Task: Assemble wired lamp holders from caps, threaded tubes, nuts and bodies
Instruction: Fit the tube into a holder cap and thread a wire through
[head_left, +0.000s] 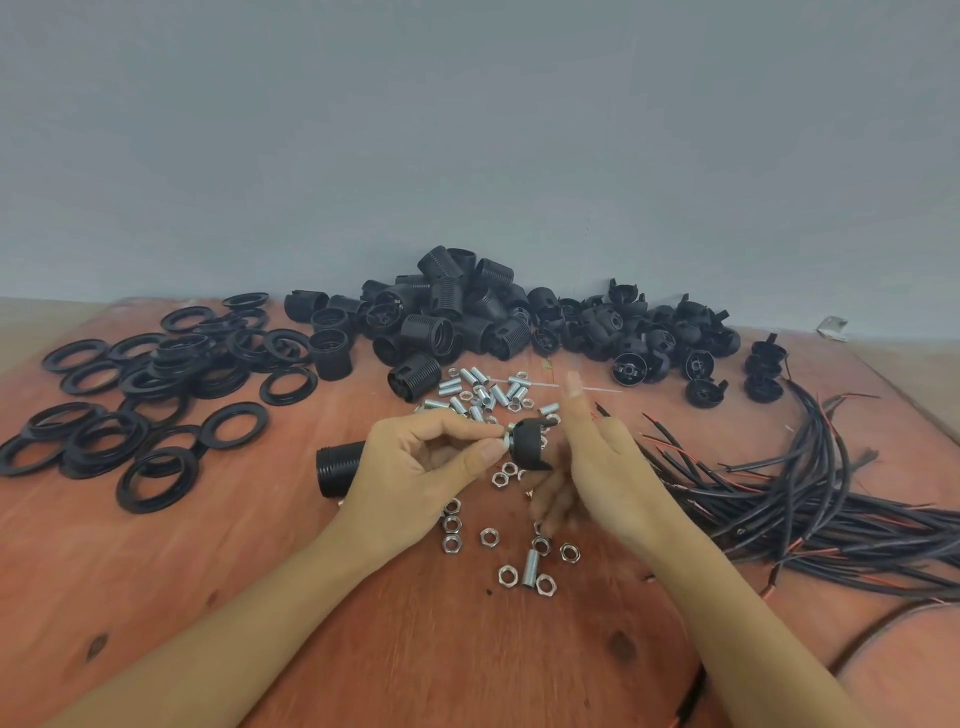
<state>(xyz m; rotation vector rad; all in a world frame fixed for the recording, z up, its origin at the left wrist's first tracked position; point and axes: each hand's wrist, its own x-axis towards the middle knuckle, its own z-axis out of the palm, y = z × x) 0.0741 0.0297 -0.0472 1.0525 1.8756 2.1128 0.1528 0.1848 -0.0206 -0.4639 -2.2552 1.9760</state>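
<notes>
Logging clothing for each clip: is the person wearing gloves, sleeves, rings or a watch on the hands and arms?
Nothing worn that shows. The left hand and right hand are bare, with no gloves, rings, watch or bands, and both forearms are sleeveless to the frame's edge.

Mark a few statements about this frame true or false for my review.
1. The left hand pinches a small metal part at the black cap. True.
2. The wires lie left of the hands. False: they lie on the right.
3. Flat black rings lie at the left. True.
4. The loose nuts sit in a tray. False: they lie bare on the wooden table.
</notes>
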